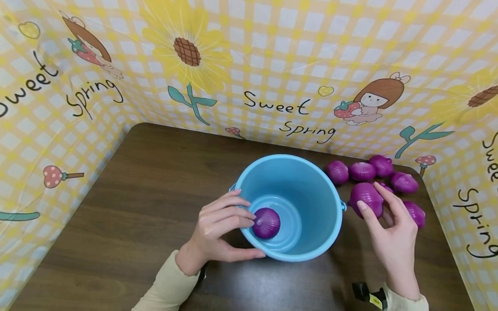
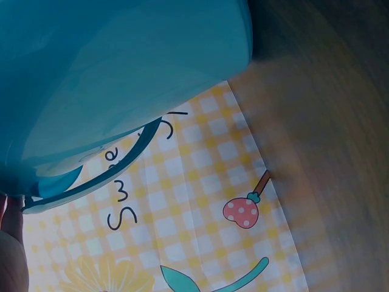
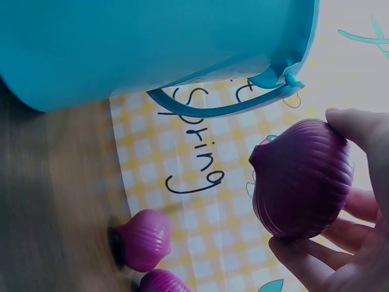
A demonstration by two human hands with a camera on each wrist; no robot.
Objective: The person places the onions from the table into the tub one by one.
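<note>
A light blue bucket stands upright on the table. My left hand grips its left rim, the fingers over the edge and the thumb at the front. One purple onion is inside, low on the left, just beyond the fingertips in the head view. To the right of the bucket, my right hand holds another purple onion between thumb and fingers. In the right wrist view this held onion is in the air, apart from the bucket wall.
Several more purple onions lie at the table's back right corner, behind and beside my right hand. The bucket's handle hangs down at its far side. A yellow checked cloth borders the dark wooden table.
</note>
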